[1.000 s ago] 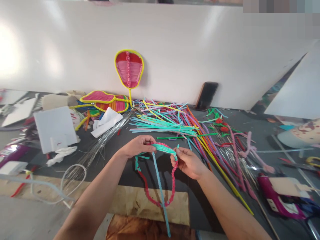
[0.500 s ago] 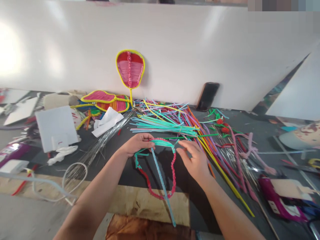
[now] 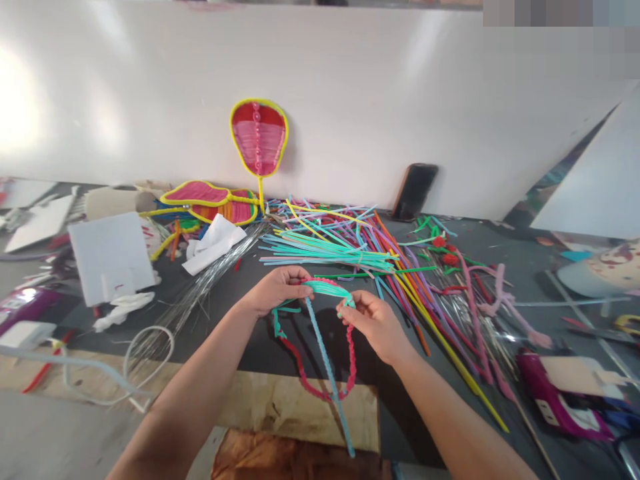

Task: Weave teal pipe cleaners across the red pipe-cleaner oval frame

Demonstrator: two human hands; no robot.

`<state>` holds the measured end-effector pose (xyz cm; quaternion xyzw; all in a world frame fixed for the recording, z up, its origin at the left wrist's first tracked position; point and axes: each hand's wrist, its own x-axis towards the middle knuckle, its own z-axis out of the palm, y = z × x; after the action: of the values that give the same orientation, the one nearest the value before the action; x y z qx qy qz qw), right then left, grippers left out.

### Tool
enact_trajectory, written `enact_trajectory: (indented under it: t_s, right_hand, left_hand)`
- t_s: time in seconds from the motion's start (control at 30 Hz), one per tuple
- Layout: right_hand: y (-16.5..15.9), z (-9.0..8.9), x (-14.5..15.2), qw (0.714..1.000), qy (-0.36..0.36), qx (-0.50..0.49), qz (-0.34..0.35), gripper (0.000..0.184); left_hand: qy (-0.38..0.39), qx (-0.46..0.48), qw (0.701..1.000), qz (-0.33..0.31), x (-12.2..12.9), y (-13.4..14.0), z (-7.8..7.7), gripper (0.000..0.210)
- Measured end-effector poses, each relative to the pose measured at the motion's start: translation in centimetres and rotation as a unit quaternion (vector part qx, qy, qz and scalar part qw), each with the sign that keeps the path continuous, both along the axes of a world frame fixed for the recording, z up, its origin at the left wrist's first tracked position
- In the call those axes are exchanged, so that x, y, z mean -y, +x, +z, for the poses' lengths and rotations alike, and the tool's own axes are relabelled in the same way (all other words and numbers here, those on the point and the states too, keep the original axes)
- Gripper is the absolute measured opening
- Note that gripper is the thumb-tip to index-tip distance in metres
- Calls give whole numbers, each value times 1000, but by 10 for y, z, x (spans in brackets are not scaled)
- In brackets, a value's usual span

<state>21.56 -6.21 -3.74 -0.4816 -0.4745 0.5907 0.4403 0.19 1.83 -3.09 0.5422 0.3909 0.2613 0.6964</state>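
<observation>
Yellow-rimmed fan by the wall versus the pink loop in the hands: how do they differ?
Filling: the yellow-rimmed fan has a red and pink face; the pink loop is mostly open, with turquoise strands across its top.
Rod: the fan's yellow stem starts at its lower edge; a blue rod crosses the loop's opening.
Pose: the fan stands untouched; the left hand and right hand hold the loop.
Both have rounded outlines.

Your light's pretty bright, totally blowing out the left end of that white board point(image 3: 350, 80), with softer glare streaks up top. You've got shadow on the dark table point(image 3: 405, 407) below your right hand point(image 3: 375, 327). Detail's kinda soft, edges look stretched, and your top-right corner's pixelated.
</observation>
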Motion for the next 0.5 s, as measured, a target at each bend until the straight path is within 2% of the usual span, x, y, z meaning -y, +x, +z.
enact_trajectory:
  t_s: [0.13, 0.2, 0.4, 0.5]
  right_hand:
    - [-1, 0, -1, 986, -67, -152, 28, 23]
    - [-1, -1, -2, 976, -85, -194, 43, 21]
    - [0, -3, -2, 979, -76, -189, 13, 18]
    - [0, -2, -2, 970, -75, -229, 41, 26]
  left_hand:
    - [10, -5, 1000, 3, 0, 0, 0, 27]
    - [12, -6, 1000, 3, 0, 0, -1, 25]
    - [8, -19, 1000, -21, 0, -1, 1, 29]
    - [-5, -12, 999, -44, 1, -2, 4, 33]
